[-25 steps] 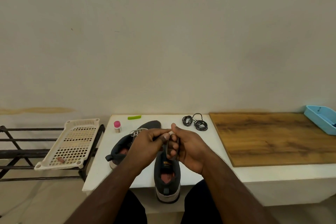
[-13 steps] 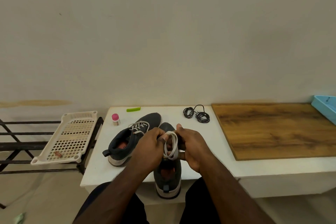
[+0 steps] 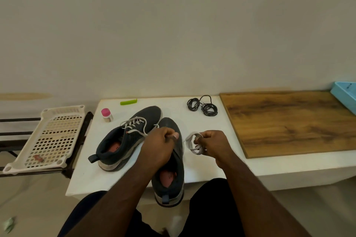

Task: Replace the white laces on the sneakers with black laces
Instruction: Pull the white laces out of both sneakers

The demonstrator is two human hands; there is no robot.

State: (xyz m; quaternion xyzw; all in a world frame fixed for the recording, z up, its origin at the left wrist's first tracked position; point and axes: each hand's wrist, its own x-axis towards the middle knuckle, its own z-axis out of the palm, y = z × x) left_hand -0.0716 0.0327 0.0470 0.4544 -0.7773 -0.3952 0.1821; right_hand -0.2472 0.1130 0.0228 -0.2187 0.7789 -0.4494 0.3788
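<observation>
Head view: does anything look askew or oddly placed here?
The nearer sneaker sticks heel-first past the white table edge. A small reddish object lies alone in the cream tray. Nothing looks spilled or damaged.

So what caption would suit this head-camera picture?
Right hand holds a coiled white lace; left hand rests on the unlaced sneaker, black laces waiting.
</observation>
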